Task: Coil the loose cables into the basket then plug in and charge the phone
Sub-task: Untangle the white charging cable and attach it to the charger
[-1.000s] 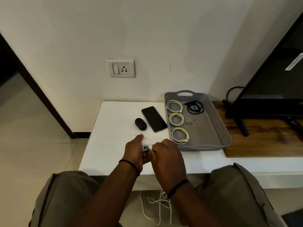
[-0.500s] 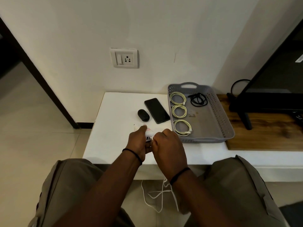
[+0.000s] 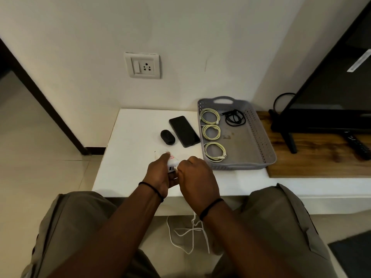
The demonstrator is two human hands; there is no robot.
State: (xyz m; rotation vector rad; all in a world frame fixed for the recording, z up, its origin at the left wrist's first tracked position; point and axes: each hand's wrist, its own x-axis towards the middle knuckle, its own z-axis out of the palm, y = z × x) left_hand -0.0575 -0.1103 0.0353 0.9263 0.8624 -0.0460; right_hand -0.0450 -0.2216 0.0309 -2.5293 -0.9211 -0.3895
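My left hand [image 3: 158,173] grips a white charger adapter [image 3: 172,163] just above the white table's front part. My right hand [image 3: 197,175] pinches the plug end of a white cable [image 3: 190,233] at the adapter's port; the rest of that cable hangs down between my knees. A black phone [image 3: 184,131] lies face up on the table beyond my hands. The grey basket [image 3: 259,127] to its right holds three coiled pale yellow cables [image 3: 215,152] and a coiled black cable [image 3: 234,117].
A small black oval case [image 3: 167,137] sits left of the phone. A wall socket with switch [image 3: 143,65] is on the wall above the white table [image 3: 130,141]. A black TV [image 3: 331,87] and a remote [image 3: 358,146] stand on a wooden board at the right.
The view has tilted so the table and socket sit lower and nearer. My hands stay together at the adapter, with the right one still working the cable plug at its port.
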